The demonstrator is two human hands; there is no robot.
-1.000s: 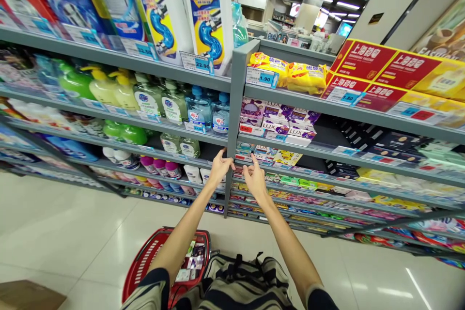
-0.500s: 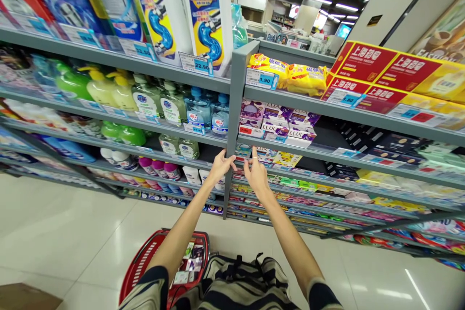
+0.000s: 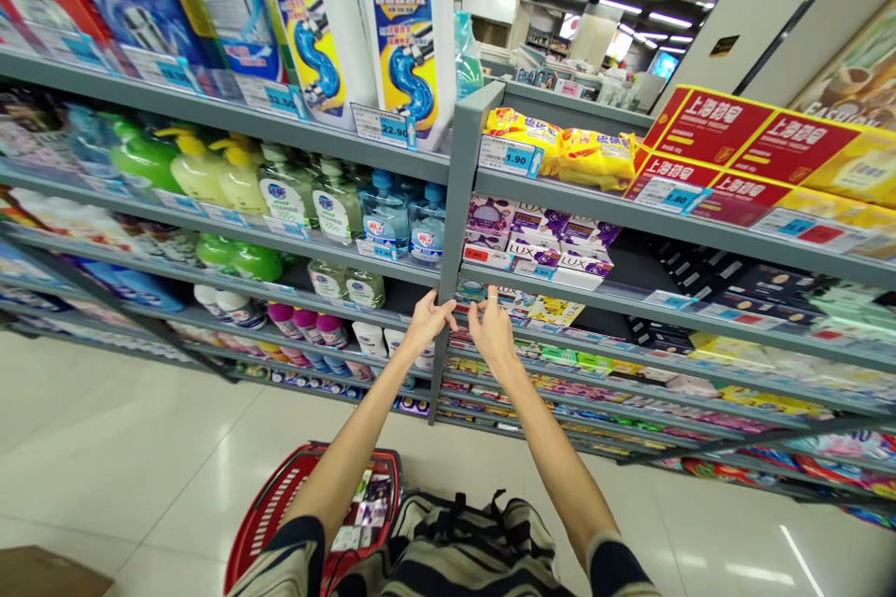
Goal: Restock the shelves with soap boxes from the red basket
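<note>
My left hand (image 3: 425,326) is in front of the grey shelf upright (image 3: 455,182); its thumb points right and nothing shows in it. Close beside it, across the upright, my right hand (image 3: 492,326) is raised with the thumb apart from the other fingers, and it too looks free of any item. A ring is on one of its fingers. Whether either hand touches the shelf, I cannot tell. Just above my right hand stand white and purple soap boxes (image 3: 533,252). Left of my left hand are white bottles (image 3: 370,339) on a lower shelf.
A red shopping basket (image 3: 270,504) with several small boxes inside is on the floor by my left arm. Drain cleaner bottles (image 3: 410,47) stand on the top shelf, red soap boxes (image 3: 714,126) at the right. Part of a cardboard box (image 3: 49,571) shows lower left.
My hands stay at nearly the same place by the upright. The fingers of my right hand look a little more bent. The view has shifted slightly.
</note>
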